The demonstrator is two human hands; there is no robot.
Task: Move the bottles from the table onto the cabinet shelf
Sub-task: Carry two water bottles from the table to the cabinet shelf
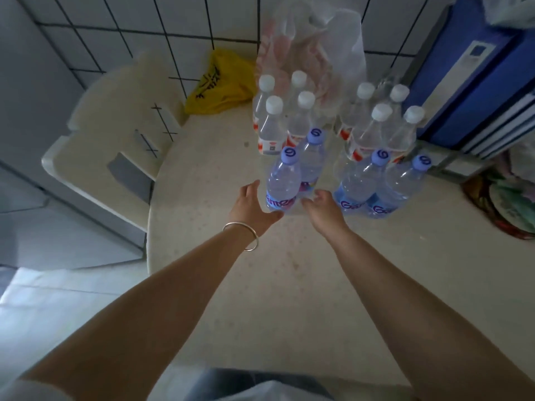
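Observation:
Several water bottles stand on the cream table [231, 285] in two clusters. The front ones have blue caps; the nearest blue-capped bottle [282, 180] stands with a second one [311, 157] behind it, and two more blue-capped bottles [379, 186] stand to the right. Behind them are several white-capped bottles [272, 125] with red labels. My left hand [253, 208], with a bracelet on the wrist, is open just left of the nearest bottle. My right hand [322, 206] is open just right of it, fingers loosely curved. Neither hand grips anything.
A cream plastic chair [115, 134] stands at the table's left. A yellow bag [220, 85] and a clear plastic bag [312, 47] lie at the back by the tiled wall. A blue folder stack [477, 82] and a patterned item [512, 204] occupy the right side.

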